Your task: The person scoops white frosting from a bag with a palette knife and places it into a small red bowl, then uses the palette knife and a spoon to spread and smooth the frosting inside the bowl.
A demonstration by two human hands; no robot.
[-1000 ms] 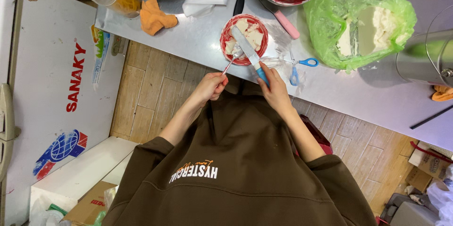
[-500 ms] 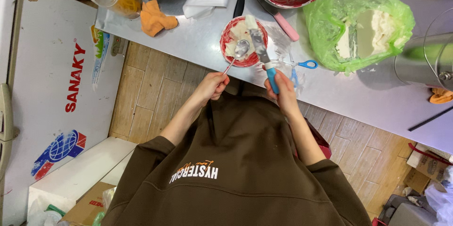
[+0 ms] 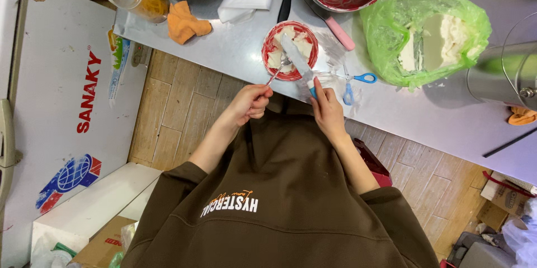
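Head view | left hand (image 3: 250,103) grips spoon (image 3: 278,69) in red bowl (image 3: 290,51) | right hand (image 3: 326,110) grips knife (image 3: 297,61) across bowl | on table (image 3: 235,50)

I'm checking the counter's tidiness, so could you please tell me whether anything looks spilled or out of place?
Yes: whitish smears spread over the steel counter around the blue-handled scissors, beside the small red bowl of white pieces. A crumpled orange cloth lies loose near the edge.
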